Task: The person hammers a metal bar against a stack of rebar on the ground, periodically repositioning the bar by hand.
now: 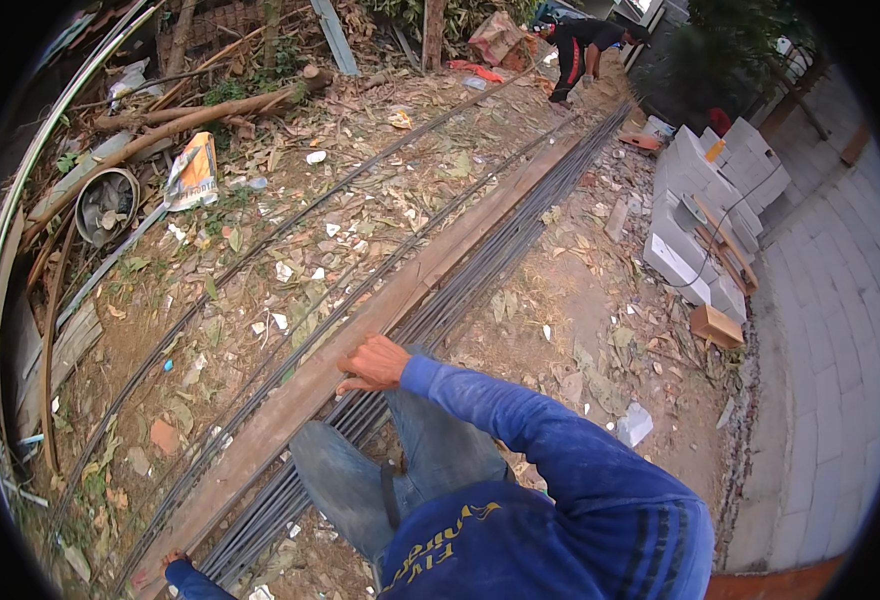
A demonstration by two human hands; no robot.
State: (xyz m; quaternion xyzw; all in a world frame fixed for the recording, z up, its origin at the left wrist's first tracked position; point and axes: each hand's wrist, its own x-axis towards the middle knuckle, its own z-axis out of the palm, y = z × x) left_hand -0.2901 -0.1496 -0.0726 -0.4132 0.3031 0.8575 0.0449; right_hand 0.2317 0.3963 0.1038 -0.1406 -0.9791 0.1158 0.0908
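A long, weathered wooden plank (260,445) runs diagonally from the lower left toward the far right, lying along a bundle of dark steel rods (465,298). My right hand (375,363) is closed over the plank's right edge, its fingers curled onto the wood. Down at the near end, my left hand (173,558) is at the same edge of the plank. Only a small part of that hand shows past the blue sleeve, and its fingers are too small to make out. My knees are bent beside the rods.
Thin rods (222,292) lie across the leaf-strewn ground to the left. Branches (175,122), a round bucket (107,205) and a torn sack (193,172) sit farther left. White blocks (682,215) are stacked near a block wall (822,300). Another person (578,58) bends at the far end.
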